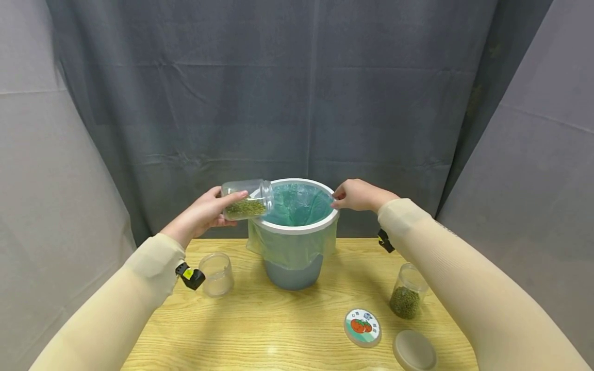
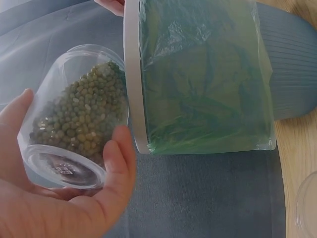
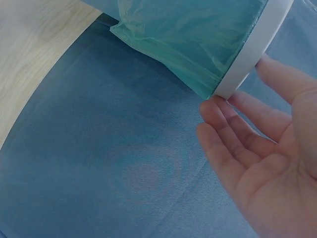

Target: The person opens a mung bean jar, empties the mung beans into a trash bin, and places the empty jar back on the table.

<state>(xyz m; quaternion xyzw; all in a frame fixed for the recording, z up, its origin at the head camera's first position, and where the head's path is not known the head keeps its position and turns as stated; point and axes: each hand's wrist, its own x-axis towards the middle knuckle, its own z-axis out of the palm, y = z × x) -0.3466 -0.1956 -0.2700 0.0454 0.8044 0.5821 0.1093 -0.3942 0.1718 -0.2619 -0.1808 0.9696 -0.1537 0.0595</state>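
Note:
My left hand (image 1: pixel 206 210) grips a clear plastic jar (image 1: pixel 246 186) lying almost on its side, its mouth over the left rim of the trash bin (image 1: pixel 297 230). Green beans (image 2: pixel 81 106), which look like mung beans, lie along the jar's lower side. Thumb and fingers wrap the jar near its base. A thin green bag (image 1: pixel 301 203) lines the bin and folds down over its outside. At the bin's right side, my right hand (image 1: pixel 364 196) holds the white rim (image 3: pixel 252 49) between thumb and fingers. The rim hides some of the jar's mouth in the left wrist view.
An uncapped clear jar (image 1: pixel 216 275) stands left of the bin on the wooden table (image 1: pixel 278 330). A second jar of green beans (image 1: pixel 406 302) stands at the right, near my forearm. Nearby lie a tomato-print lid (image 1: pixel 362 327) and a plain beige lid (image 1: pixel 415 350). Grey curtains (image 1: pixel 297 103) hang behind.

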